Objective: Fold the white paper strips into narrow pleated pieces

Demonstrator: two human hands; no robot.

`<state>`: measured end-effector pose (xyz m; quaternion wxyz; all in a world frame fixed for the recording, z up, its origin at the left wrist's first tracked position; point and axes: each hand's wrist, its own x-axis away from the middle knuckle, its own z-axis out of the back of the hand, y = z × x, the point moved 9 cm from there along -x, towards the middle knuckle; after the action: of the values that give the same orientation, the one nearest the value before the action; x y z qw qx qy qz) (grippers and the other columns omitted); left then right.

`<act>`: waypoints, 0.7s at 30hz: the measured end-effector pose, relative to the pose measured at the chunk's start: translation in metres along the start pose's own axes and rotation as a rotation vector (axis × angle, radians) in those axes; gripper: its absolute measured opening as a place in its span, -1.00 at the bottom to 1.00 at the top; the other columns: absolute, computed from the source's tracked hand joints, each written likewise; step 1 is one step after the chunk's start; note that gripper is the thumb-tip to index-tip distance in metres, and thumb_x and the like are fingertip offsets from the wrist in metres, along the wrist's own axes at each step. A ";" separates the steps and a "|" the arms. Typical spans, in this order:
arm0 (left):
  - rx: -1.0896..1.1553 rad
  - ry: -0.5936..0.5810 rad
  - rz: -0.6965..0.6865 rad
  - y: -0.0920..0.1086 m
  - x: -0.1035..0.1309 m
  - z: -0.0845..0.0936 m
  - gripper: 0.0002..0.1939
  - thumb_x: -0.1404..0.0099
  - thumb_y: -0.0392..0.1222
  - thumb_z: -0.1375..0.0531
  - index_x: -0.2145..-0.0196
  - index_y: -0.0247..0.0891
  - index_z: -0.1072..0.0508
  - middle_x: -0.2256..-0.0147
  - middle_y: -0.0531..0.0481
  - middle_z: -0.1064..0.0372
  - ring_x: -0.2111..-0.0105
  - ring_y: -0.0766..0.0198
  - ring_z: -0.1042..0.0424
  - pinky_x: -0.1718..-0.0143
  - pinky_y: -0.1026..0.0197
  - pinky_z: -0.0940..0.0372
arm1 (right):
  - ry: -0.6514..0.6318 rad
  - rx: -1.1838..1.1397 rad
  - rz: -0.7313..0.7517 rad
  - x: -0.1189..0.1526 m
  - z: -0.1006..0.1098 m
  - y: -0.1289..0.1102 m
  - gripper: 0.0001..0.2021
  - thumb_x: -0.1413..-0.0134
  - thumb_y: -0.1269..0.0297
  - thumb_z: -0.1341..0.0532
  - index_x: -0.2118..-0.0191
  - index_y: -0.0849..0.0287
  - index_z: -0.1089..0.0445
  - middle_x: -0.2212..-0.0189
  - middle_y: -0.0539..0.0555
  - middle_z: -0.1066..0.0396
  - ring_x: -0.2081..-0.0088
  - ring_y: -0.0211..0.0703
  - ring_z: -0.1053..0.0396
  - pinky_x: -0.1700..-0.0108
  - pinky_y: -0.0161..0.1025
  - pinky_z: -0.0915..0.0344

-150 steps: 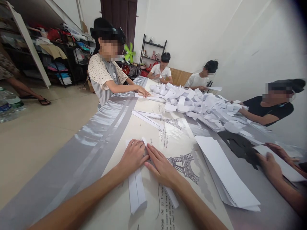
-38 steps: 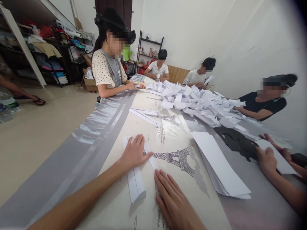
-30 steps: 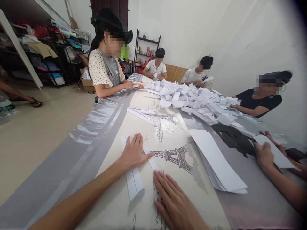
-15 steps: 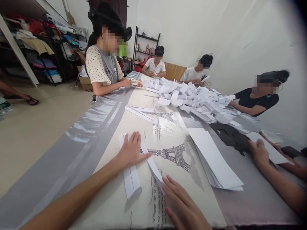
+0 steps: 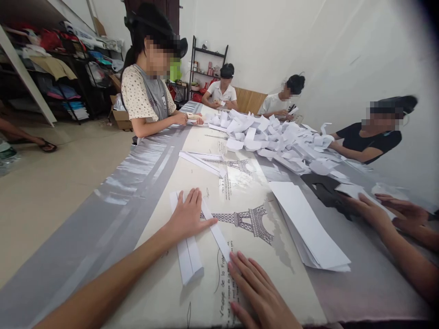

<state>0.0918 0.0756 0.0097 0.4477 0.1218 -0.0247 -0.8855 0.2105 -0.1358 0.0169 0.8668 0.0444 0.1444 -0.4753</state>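
Flat on the table, with fingers stretched out, my left hand [image 5: 187, 215] presses the upper part of a folded white paper [image 5: 190, 262]. A narrow white paper strip [image 5: 218, 236] slants out from beneath that hand down to the right. At the strip's lower end, my right hand [image 5: 260, 290] has its fingers extended, the fingertips touching or covering the tip. How the strip joins the folded paper is hidden under my left hand. Both lie on a cream cloth [image 5: 161, 292] printed with towers and writing.
A stack of white paper sheets [image 5: 308, 228] lies to the right. Farther back is a large heap of paper pieces [image 5: 270, 135]; folded strips [image 5: 202, 163] lie ahead. A co-worker's hands [image 5: 373, 212] hold paper at right, beside a black item [image 5: 322, 194]. Several people sit around.
My right hand has shifted slightly left at the strip's end, and the strip looks straighter. My left hand stays put. The co-worker's hands at right have moved with their paper.
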 end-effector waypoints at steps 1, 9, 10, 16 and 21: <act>0.000 0.000 0.000 0.000 0.000 0.000 0.01 -0.35 0.47 0.07 -0.39 -0.49 -0.05 -0.38 -0.47 0.00 -0.40 -0.26 0.03 -0.34 -0.38 0.15 | 0.010 0.013 0.001 0.004 -0.001 -0.001 -0.28 -0.33 0.25 -0.16 -0.49 0.24 0.11 -0.39 0.20 -0.09 -0.37 0.11 -0.13 -0.26 0.02 -0.34; 0.001 0.010 -0.004 0.000 0.001 0.000 0.00 -0.35 0.47 0.05 -0.39 -0.46 -0.05 -0.38 -0.46 -0.01 -0.39 -0.28 0.03 -0.33 -0.41 0.15 | 0.081 0.081 -0.048 0.011 -0.007 -0.007 -0.28 -0.33 0.30 -0.13 -0.49 0.26 0.14 -0.35 0.23 -0.17 -0.33 0.16 -0.22 -0.19 0.04 -0.42; 0.002 0.020 -0.004 -0.001 0.001 0.000 0.00 -0.35 0.47 0.04 -0.40 -0.45 -0.04 -0.37 -0.46 -0.02 -0.39 -0.29 0.02 -0.33 -0.41 0.15 | 0.089 0.086 -0.048 0.012 -0.007 -0.008 -0.28 -0.33 0.29 -0.12 -0.49 0.25 0.14 -0.34 0.22 -0.19 -0.32 0.17 -0.22 -0.18 0.03 -0.43; 0.030 0.036 -0.002 -0.005 0.000 0.004 -0.02 -0.33 0.48 0.03 -0.39 -0.36 -0.07 -0.36 -0.40 -0.08 -0.37 -0.24 -0.03 -0.33 -0.39 0.13 | 0.160 0.151 -0.016 0.015 -0.001 -0.013 -0.34 -0.33 0.24 -0.15 -0.45 0.28 -0.01 -0.24 0.24 -0.36 -0.21 0.15 -0.39 -0.12 0.00 -0.48; 0.044 0.019 0.042 -0.009 -0.002 0.006 -0.22 -0.44 0.32 0.04 -0.35 -0.34 -0.14 -0.36 -0.35 -0.10 -0.37 -0.14 -0.06 -0.35 -0.40 0.18 | 0.138 0.226 0.040 -0.003 0.011 -0.021 -0.64 -0.29 0.31 -0.17 -0.13 0.32 -0.43 -0.07 0.26 -0.53 -0.07 0.14 -0.52 -0.02 -0.02 -0.52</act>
<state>0.0845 0.0825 0.0150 0.4636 0.1394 -0.0427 -0.8740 0.1937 -0.1469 0.0296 0.8535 0.1771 0.1484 -0.4671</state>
